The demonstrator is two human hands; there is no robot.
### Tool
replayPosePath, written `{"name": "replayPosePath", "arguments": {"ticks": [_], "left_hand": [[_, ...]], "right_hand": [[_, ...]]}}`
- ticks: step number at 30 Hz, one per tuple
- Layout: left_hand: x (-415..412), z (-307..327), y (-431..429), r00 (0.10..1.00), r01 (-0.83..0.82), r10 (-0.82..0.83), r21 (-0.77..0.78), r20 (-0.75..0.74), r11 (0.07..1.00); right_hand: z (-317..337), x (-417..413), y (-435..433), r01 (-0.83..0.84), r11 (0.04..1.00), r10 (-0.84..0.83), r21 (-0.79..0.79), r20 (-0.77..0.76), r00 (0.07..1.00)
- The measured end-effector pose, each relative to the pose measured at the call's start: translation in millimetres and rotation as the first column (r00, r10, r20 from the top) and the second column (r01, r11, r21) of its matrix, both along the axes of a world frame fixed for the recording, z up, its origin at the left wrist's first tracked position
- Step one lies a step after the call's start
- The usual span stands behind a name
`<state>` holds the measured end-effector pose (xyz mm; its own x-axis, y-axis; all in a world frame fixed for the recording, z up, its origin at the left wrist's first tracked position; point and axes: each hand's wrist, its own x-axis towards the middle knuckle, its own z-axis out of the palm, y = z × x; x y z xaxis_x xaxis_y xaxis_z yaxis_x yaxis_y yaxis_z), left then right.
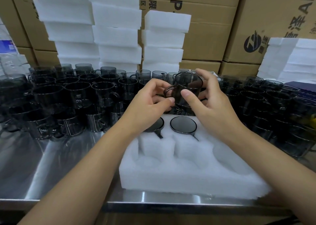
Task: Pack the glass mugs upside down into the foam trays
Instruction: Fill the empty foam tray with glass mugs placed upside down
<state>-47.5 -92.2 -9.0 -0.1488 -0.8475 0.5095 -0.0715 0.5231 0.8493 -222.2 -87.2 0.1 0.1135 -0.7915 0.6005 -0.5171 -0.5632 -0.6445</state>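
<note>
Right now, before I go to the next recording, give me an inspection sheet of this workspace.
Surface: steel table, shiny, carrying everything below.
Job's things: foam tray at the front edge; two packed mugs upside down in its far pockets, nearer pockets unfilled; held mug above the tray's far end.
Clutter: loose mugs crowd the table's rear, some stacked.
Hands: left hand pinches the held mug's handle; right hand grips its body.
Cables: nothing seen.
Surroundings: foam stacks and cardboard boxes behind the table.
</note>
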Motion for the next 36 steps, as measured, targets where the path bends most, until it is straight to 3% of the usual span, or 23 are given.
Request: {"name": "replayPosePath", "arguments": {"ticks": [7,13,18,23,28,36], "left_hand": [[1,1,1,0.999,0.012,-0.011,-0.032,0.036,0.999],[0,4,8,0.998,0.018,-0.012,-0.086,0.065,0.996],[-1,5,11,0.989,0.014,-0.002,-0.076,0.149,0.997],[0,4,12,0.969,-0.04,0.07,-0.129,0.236,0.991],[-1,5,14,0.965,-0.036,0.06,-0.097,0.257,0.995],[-3,5,15,0.976,0.002,0.005,-0.034,0.218,0.999]], "right_hand": [[0,-1,-3,-0.059,0.995,0.05,0.086,0.104,0.993],[1,-4,-8,-0.235,0.947,0.187,0.22,0.217,0.958],[4,-1,-1,-0.104,0.988,0.084,0.111,0.174,0.981],[13,-21,0,-0.147,0.986,0.114,0.083,0.318,0.941],[21,-61,16,-0.21,0.943,0.181,0.26,0.13,0.975],[16,-71,31,-0.136,0.918,0.17,0.373,-0.06,0.984]]}}
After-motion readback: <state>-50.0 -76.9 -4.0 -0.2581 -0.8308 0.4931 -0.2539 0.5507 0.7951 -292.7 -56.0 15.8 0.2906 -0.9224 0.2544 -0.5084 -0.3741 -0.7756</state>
